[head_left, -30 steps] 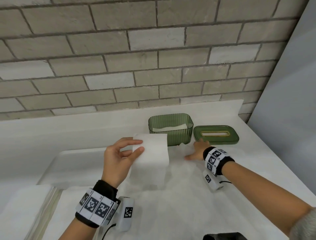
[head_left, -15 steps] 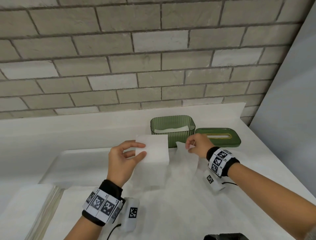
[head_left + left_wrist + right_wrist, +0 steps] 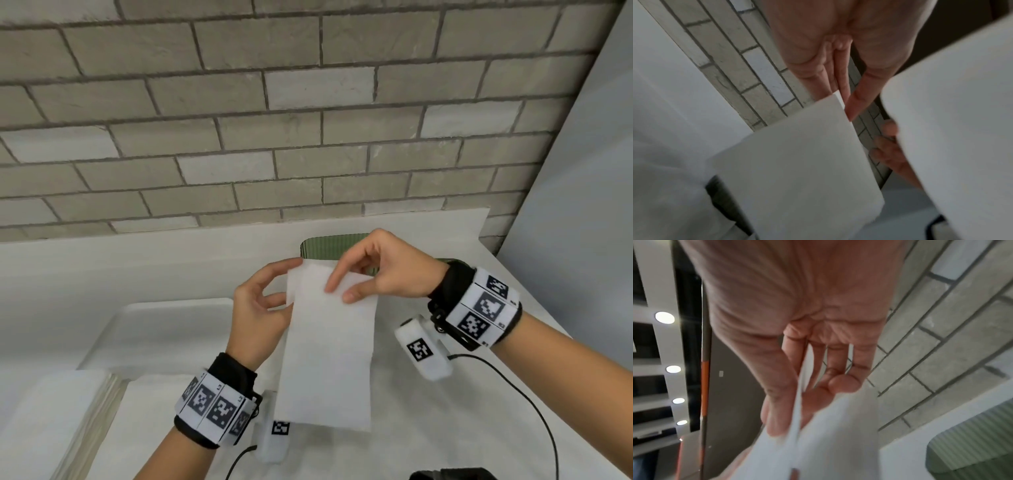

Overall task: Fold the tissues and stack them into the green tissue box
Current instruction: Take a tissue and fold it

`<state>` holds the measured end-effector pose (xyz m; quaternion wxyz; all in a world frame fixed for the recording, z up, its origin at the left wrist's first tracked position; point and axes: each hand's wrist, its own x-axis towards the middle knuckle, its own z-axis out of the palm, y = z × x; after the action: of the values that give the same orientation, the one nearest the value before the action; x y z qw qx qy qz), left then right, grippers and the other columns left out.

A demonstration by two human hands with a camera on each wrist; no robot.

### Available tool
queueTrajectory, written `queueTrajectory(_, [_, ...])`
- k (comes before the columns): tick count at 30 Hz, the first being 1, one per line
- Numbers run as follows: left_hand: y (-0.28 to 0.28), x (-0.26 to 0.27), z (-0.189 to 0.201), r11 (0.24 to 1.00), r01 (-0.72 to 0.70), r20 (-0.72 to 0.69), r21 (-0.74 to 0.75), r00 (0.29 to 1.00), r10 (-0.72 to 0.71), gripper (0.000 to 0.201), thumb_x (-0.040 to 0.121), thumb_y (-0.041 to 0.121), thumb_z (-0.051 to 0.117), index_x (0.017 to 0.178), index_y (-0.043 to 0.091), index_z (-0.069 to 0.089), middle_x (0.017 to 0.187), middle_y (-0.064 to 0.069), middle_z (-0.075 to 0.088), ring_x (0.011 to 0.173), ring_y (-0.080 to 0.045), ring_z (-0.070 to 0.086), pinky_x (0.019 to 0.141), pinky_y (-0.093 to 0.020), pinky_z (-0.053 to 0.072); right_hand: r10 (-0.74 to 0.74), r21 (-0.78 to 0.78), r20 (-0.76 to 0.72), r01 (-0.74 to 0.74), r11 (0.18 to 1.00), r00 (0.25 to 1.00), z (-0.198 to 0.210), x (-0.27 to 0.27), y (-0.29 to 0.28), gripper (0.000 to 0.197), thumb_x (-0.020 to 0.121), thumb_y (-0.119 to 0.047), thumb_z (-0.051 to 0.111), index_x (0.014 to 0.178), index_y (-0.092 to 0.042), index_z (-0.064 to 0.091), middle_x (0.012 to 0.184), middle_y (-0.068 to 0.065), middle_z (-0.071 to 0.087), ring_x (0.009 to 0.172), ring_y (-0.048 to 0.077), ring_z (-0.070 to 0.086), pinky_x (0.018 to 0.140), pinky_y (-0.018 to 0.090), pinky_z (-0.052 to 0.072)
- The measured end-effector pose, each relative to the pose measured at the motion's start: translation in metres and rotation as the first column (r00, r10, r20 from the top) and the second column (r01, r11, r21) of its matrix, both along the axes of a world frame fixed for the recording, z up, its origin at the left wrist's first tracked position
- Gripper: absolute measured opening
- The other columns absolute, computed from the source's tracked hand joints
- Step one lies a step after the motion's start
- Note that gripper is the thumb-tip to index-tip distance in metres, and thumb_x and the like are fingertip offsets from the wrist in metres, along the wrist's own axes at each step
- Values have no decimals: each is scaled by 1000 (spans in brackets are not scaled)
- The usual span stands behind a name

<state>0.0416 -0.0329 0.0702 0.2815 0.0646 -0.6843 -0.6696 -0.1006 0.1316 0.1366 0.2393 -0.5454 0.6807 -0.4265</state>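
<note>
My left hand pinches the top corner of a folded white tissue between thumb and fingers. My right hand pinches the top edge of a longer white sheet, which hangs down in the air. In the head view this sheet covers most of the folded tissue. The wrist views show the same sheet, held in my right hand. Behind both hands stands the green ribbed tissue box, mostly hidden; its inside cannot be seen.
A white tray lies left of my hands. A stack of white tissues sits at the near left. A black cable runs over the white-covered table at right. A brick wall rises behind the box.
My right hand picked a sheet up off the table and carried it up and left, in front of the folded tissue. Both hands have risen towards the camera.
</note>
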Motion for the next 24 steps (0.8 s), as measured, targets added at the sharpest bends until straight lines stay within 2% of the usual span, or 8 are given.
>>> queueTrajectory(4, [6,3,5,999,47,-15,20,999,-47,43,81,-18,63,115,8,66,112,-4,71,79,-33,73,64,-37,60,-55,23,-32,55,998,998,-3,-10,-5,27,71,2,80,94,-10,77,88,4,75,75,16,68,76,34,55])
queueTrajectory(7, [6,5,6,995,28,19,95,999,-30,28,89,5,55,111,13,71,93,-13,74,75,-29,71,60,-34,56,-63,40,-54,66,997,997,-3,-9,-9,27,70,0,81,92,-15,78,79,-4,72,67,10,62,70,29,51])
queueTrajectory(9, [8,6,8,992,31,23,122,999,-34,25,88,17,58,109,14,72,95,-18,73,77,-29,71,58,-33,55,-60,46,-71,63,997,996,-4,-8,-12,27,69,0,81,91,-17,78,73,-10,69,62,5,57,66,22,47])
queueTrajectory(11, [9,6,10,993,26,8,112,1000,-27,26,86,11,68,112,8,69,102,-16,73,79,-30,73,61,-35,58,-54,53,-95,59,997,994,-4,-9,-15,28,69,0,80,90,-18,78,75,-9,70,62,6,57,65,23,48])
queueTrajectory(15, [8,5,11,998,-29,17,63,999,28,38,79,-11,69,113,7,67,104,-10,74,77,-31,75,66,-39,61,-118,-3,-136,118,993,984,-13,-17,-20,22,71,-13,83,89,-23,77,85,0,72,72,25,59,69,30,48])
queueTrajectory(18, [-4,11,12,988,-152,-39,-15,988,151,41,79,-16,67,115,4,62,110,-1,70,77,-10,74,62,-26,60,-290,-50,-57,288,956,955,-38,-37,-18,17,75,-22,82,89,-16,74,86,-4,70,66,7,54,61,14,41])
queueTrajectory(21, [-22,21,6,972,-225,-54,-68,974,221,37,80,-13,69,110,6,61,107,2,71,81,-12,72,63,-28,59,-349,278,-246,411,868,904,-86,-64,-7,22,78,-28,79,93,-16,70,94,-2,68,80,3,60,71,20,43])
queueTrajectory(24, [-33,28,-4,956,-271,12,-113,962,274,23,81,-6,71,94,13,72,97,4,73,72,-16,61,65,-19,51,-193,649,-449,467,601,872,-125,-74,1,57,78,-39,76,125,-11,59,126,5,58,117,22,54,95,27,44])
